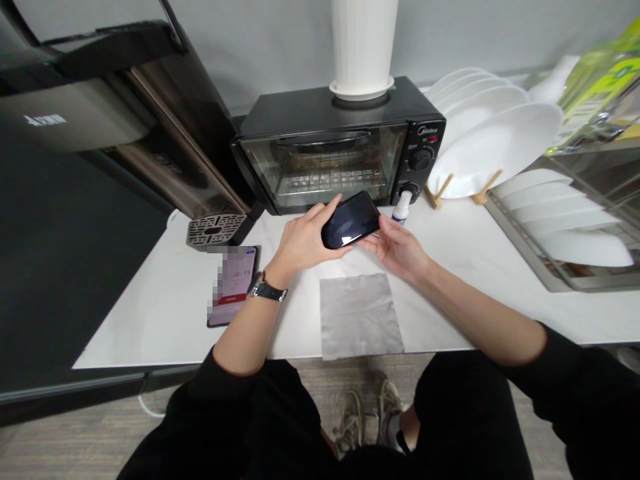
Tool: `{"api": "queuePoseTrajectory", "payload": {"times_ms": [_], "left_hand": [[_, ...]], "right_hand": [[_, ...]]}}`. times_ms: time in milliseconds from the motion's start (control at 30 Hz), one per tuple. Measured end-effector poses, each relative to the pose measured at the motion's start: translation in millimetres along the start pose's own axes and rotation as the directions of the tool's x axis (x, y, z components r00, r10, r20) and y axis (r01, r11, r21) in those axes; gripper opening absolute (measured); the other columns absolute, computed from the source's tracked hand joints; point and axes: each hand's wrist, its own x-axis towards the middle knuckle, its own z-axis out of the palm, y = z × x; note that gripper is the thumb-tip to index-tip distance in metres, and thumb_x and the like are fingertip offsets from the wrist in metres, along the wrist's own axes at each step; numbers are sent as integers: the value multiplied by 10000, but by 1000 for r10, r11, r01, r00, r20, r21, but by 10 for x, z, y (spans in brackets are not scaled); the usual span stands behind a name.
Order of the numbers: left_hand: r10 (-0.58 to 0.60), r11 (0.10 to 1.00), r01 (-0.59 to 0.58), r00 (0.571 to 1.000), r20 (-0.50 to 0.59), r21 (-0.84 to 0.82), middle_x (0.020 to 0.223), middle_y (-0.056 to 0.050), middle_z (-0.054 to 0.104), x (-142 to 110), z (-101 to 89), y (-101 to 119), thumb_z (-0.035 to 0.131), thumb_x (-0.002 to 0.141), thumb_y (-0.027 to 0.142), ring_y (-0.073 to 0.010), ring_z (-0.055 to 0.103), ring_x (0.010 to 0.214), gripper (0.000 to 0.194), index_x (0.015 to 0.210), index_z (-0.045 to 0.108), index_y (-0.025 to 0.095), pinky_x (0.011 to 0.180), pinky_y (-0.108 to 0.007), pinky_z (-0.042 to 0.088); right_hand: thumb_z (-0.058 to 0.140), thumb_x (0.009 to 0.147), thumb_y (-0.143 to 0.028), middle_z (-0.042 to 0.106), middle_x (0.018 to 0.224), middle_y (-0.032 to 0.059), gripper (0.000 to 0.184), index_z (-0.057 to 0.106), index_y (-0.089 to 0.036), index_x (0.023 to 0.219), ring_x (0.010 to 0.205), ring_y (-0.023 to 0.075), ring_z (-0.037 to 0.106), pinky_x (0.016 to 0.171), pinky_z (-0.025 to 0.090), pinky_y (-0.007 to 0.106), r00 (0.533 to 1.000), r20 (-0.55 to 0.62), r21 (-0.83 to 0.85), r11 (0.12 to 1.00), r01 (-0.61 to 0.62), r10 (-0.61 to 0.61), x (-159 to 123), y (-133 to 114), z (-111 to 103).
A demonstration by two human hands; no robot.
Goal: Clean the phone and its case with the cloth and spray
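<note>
I hold a black phone (350,220) with a dark screen just above the white counter (165,313), in front of the toaster oven. My left hand (300,241), with a watch on the wrist, grips the phone's left end. My right hand (397,248) supports its right end from below with curled fingers. A grey cloth (360,315) lies flat on the counter just in front of my hands. A small white spray bottle (401,207) stands right behind my right hand.
A second phone (233,283) with a lit screen lies to the left on the counter. Behind stand a black toaster oven (340,143) bearing a white vase (363,47), white plates in a rack (493,143), a dish drainer (565,227) and a dark appliance (150,113).
</note>
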Motion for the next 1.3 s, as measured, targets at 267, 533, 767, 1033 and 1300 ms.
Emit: {"api": "queuePoseTrajectory", "payload": {"times_ms": [267, 533, 767, 1033, 1300], "left_hand": [[9, 999, -9, 1000, -12, -32, 1346, -74, 688, -10, 7, -19, 818, 781, 600, -310, 711, 1175, 1061, 1680, 360, 272, 960, -387, 577], [18, 987, -26, 999, -51, -159, 1382, -91, 682, -13, 6, 5, 846, 751, 536, -324, 707, 1199, 1083, 1679, 350, 279, 1026, -418, 563], [12, 977, -19, 999, -31, -214, 1544, -87, 604, 4, 30, 4, 862, 768, 568, -342, 655, 1331, 1019, 1639, 393, 320, 1133, -468, 524], [28, 981, -20, 999, 41, -192, 1622, -117, 532, -1, 66, 35, 828, 805, 615, -373, 614, 1391, 1086, 1692, 266, 335, 1122, -506, 535], [38, 981, -28, 998, 49, -191, 1546, -130, 587, 12, 57, 108, 828, 806, 534, -373, 625, 1357, 1075, 1690, 263, 300, 1091, -511, 557]], "right_hand": [[681, 1021, -403, 834, 1148, 5, 187, 751, -258, 1115, 1033, 152, 804, 1054, 626, 312, 997, -1, 41, 996, -73, 73, -3, -5, -21], [496, 1108, -473, 830, 1161, -4, 335, 749, -262, 1168, 1071, 124, 787, 1079, 601, 289, 979, 29, 115, 972, -205, 203, 4, -69, -24], [544, 1074, -532, 834, 1114, 8, 359, 749, -248, 1151, 999, 141, 798, 991, 634, 281, 985, 4, 77, 982, -170, 170, 40, -39, -19], [624, 993, -552, 805, 1229, 19, 361, 699, -298, 1238, 1082, 199, 774, 986, 624, 343, 984, 60, 10, 986, -168, 167, -28, -70, 112], [562, 979, -533, 817, 1163, 28, 361, 714, -296, 1205, 1160, 242, 760, 1039, 610, 423, 984, 51, 18, 985, -174, 173, -8, -66, 84]]}}
